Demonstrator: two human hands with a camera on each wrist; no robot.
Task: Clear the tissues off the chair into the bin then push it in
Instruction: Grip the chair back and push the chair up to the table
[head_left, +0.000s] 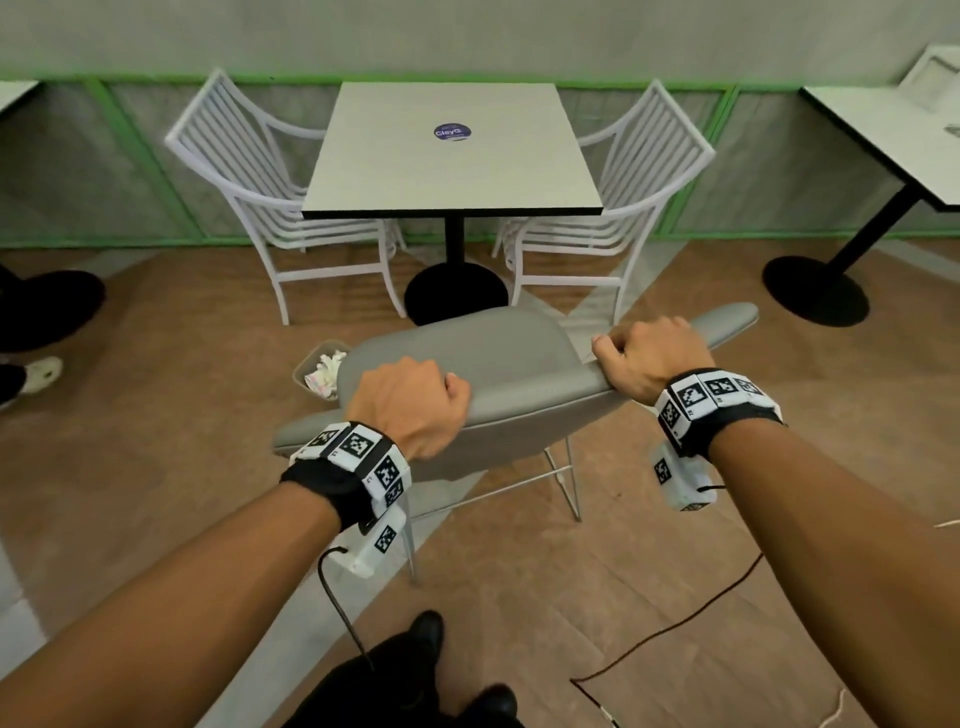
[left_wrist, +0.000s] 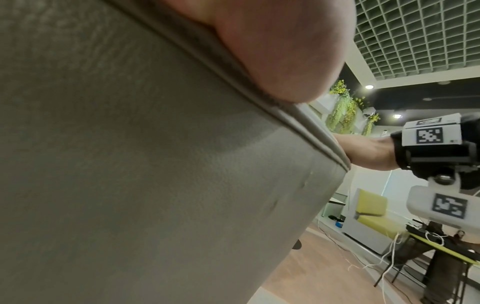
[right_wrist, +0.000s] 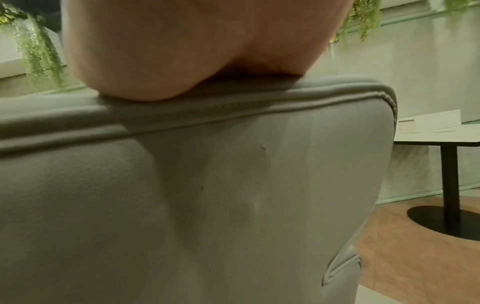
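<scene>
With the tissues (head_left: 326, 370) already in the bin (head_left: 306, 371), both hands, left (head_left: 410, 408) and right (head_left: 652, 356), had fingers curled in a firm grip over the chair (head_left: 498, 364) backrest, apparently to push it toward the bench (head_left: 452, 156).

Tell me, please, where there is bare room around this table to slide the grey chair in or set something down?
The table top is bare except a round sticker. Bare floor lies between the grey chair and the table base. White chairs crowd both sides, and the bin of tissues sits close to the grey chair's left.
</scene>
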